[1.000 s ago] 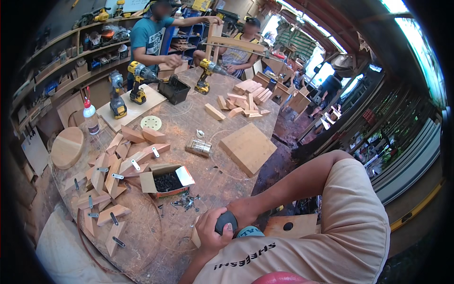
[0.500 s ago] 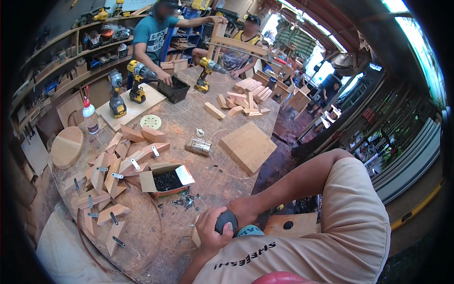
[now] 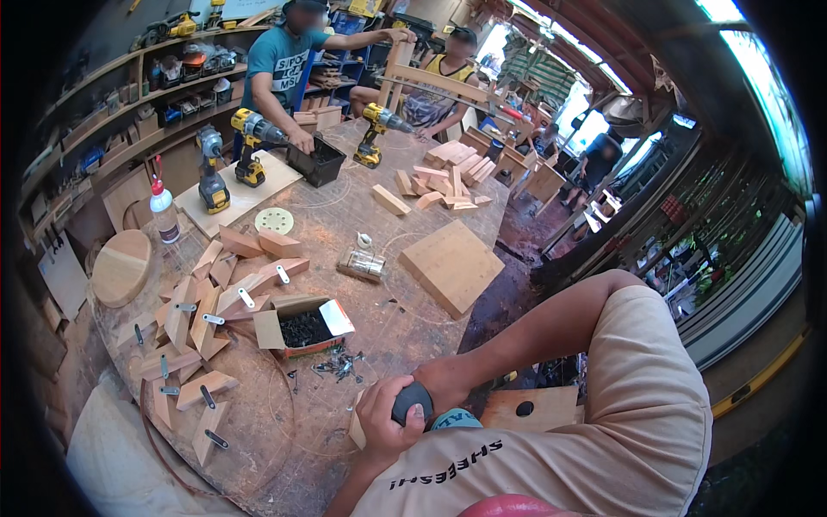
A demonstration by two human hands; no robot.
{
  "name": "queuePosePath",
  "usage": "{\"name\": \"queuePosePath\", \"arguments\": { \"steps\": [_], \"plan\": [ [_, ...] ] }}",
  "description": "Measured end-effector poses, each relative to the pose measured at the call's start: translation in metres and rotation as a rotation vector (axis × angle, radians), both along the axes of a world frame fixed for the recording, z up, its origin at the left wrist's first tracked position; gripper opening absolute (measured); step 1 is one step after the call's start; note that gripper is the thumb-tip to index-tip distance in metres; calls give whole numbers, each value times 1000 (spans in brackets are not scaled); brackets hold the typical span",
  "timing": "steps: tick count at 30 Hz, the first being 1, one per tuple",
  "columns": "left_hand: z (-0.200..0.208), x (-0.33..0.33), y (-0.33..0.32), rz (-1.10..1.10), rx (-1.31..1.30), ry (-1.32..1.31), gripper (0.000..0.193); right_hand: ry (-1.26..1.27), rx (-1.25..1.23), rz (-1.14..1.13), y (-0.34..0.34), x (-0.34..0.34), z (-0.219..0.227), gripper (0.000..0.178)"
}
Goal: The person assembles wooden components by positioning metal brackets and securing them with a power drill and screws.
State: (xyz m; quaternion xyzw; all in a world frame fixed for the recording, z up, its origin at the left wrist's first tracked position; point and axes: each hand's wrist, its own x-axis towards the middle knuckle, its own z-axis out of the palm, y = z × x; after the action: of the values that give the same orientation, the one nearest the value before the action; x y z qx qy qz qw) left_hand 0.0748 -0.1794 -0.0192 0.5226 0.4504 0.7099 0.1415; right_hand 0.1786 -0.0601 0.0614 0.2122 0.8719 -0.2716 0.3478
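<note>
Where bare tabletop (image 3: 431, 339) meets its edge | left grip (image 3: 385, 419) clasps dark rounded object (image 3: 412, 401) | right grip (image 3: 442, 384): cannot tell

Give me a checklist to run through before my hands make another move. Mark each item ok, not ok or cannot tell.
1. Left hand secure on the dark round-topped object: ok, fingers and thumb wrap around it.
2. Right hand grip: cannot tell, its fingers are hidden behind that object.
3. Pale wood piece beside the left hand sitting flat: cannot tell, it is mostly covered.
4. Small metal pieces tidied away: not ok, they lie scattered beside the open carton.
5. Co-worker's hand well away from yours: ok, it is at the black bin across the table.
</note>
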Motion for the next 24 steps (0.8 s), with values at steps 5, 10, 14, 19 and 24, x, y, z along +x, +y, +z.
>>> {"name": "queuePosePath", "arguments": {
  "steps": [5, 10, 14, 19, 24],
  "plan": [
    [-2, 1, 0, 0, 0, -4, 42, 10, -9, 15, 2, 2, -5, 37],
    [-2, 0, 0, 8, 10, -7, 42, -10, 12, 34, 0, -2, 0, 37],
    [-3, 0, 0, 7, 11, -12, 43, -44, 10, 17, -3, -8, 10, 37],
    [-1, -1, 0, 13, 17, -17, 43, -47, -4, -9, -3, -9, 11, 37],
    [-2, -1, -1, 11, 14, -17, 42, -21, 15, 9, -4, -8, 12, 38]
  ]
}}
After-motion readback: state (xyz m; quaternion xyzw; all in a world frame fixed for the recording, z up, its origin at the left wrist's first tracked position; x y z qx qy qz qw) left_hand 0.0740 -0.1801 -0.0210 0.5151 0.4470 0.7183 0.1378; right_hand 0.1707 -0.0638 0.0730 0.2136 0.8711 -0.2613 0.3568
